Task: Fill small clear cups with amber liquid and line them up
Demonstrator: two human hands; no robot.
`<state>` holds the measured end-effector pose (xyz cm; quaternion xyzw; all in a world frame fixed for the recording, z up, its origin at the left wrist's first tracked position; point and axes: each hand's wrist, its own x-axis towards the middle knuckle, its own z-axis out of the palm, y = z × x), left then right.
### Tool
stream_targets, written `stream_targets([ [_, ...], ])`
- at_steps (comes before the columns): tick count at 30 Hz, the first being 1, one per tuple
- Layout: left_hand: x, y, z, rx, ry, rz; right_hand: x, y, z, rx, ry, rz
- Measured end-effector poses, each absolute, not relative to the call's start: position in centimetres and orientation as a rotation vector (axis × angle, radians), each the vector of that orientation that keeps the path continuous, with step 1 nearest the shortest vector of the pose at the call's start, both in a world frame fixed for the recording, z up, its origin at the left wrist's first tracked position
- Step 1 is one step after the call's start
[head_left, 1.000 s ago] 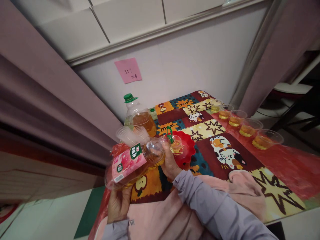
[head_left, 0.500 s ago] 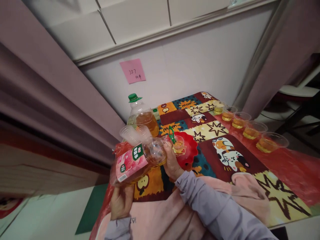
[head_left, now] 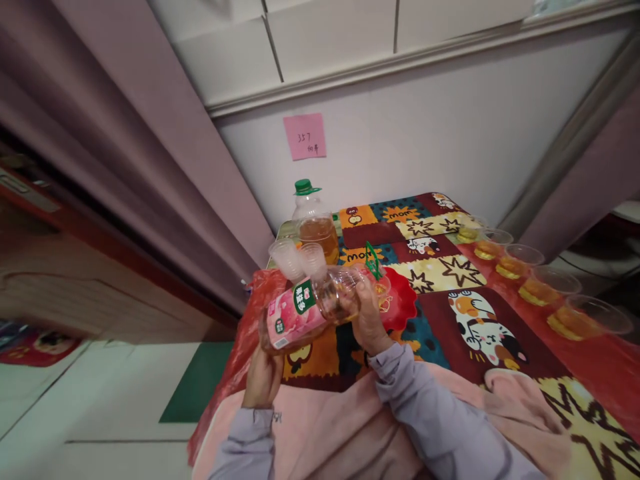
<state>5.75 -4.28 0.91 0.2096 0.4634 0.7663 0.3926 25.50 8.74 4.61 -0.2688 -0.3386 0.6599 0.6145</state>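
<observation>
A big clear bottle with a pink label lies tilted in both hands, its neck to the right above a red scalloped dish. My left hand supports the bottle's base from below. My right hand is wrapped round the bottle near its neck. A green handle shows at the neck. Behind the bottle, a clear cup in the dish is partly hidden. Stacked clear cups stand just beyond the label.
Another bottle with a green cap stands at the back left. Several cups of yellow liquid line the right side on red plastic. Patterned mats cover the table; pink cloth lies in front.
The view has swung left, so the scene sits further right. The bottle's neck end is raised slightly and now covers more of the cup in the dish. Both hands still hold the bottle.
</observation>
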Motion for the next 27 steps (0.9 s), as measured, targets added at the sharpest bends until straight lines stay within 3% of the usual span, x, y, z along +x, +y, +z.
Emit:
stream_targets([
  [9, 6.0, -4.1, 1.7, 0.457, 1.260, 1.979, 25.4, 7.8, 5.7, -0.616, -0.764, 1.537],
  [15, 5.5, -5.3, 5.9, 0.724, 1.697, 2.313, 25.1, 6.3, 7.4, -0.668, -0.892, 1.510],
  [20, 5.7, -3.6, 11.4, 1.995, 1.840, 1.651, 25.1, 5.0, 9.8, -0.612, -1.067, 1.535],
  [24, 5.8, -1.4, 12.5, 2.151, 1.817, 1.264, 25.0, 4.6, 11.7, -0.507, -1.190, 1.522],
  [27, 5.3, -0.8, 12.0, 2.077, 1.802, 1.179, 25.3, 4.8, 12.1, -0.410, -1.255, 1.584],
])
